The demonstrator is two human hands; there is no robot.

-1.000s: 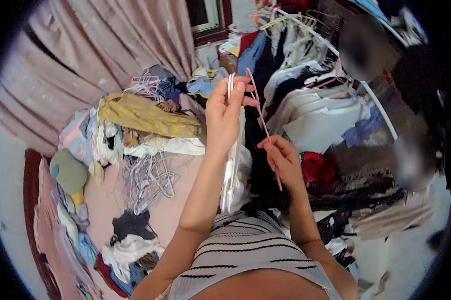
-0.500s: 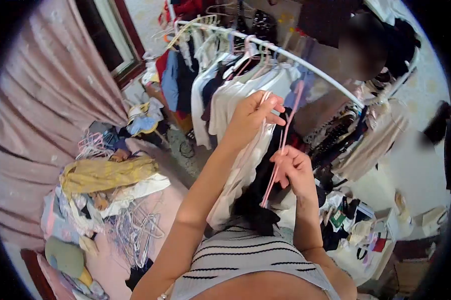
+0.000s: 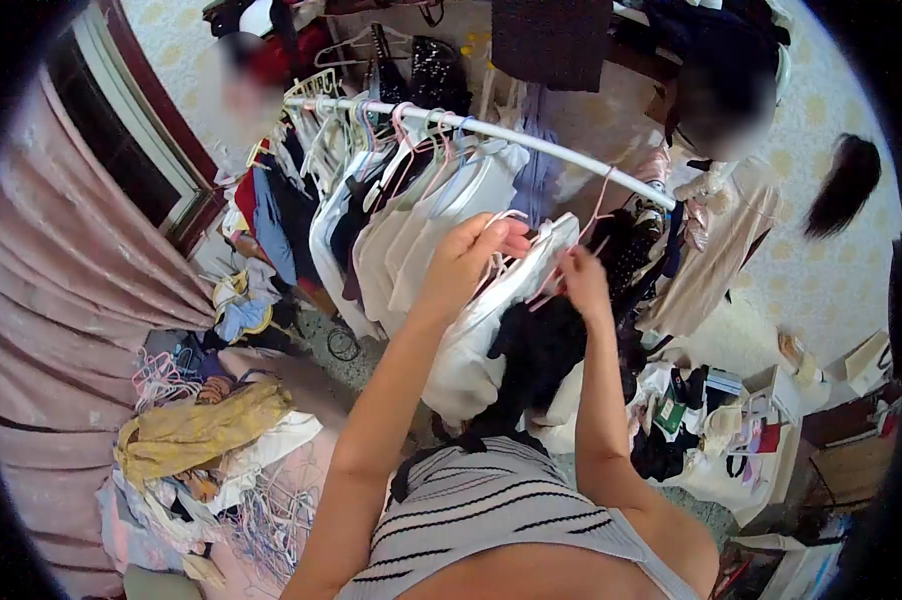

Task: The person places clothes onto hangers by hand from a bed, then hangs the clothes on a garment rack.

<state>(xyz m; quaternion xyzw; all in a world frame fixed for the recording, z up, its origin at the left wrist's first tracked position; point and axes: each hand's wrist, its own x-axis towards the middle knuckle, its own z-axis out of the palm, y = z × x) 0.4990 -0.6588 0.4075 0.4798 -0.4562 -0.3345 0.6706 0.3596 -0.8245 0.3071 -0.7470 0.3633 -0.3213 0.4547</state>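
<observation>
My left hand is closed at the top of a white hanger, with its fingers curled near the hook. A white garment hangs down below that hand. My right hand, slightly blurred, is closed on a pink hanger. This hanger's hook reaches up to the white clothes rail; whether it rests on the rail I cannot tell. Black cloth hangs beneath my hands, and its attachment is hidden.
White and dark clothes hang on the rail ahead. On the left, a pink bed surface holds a yellow garment and a tangle of hangers. A white table with small items stands right. A pink curtain covers the left side.
My right hand has moved up towards the rail with the pink hanger, whose hook is now at the rail. More of the white garment shows under my left hand. The view has shifted.
</observation>
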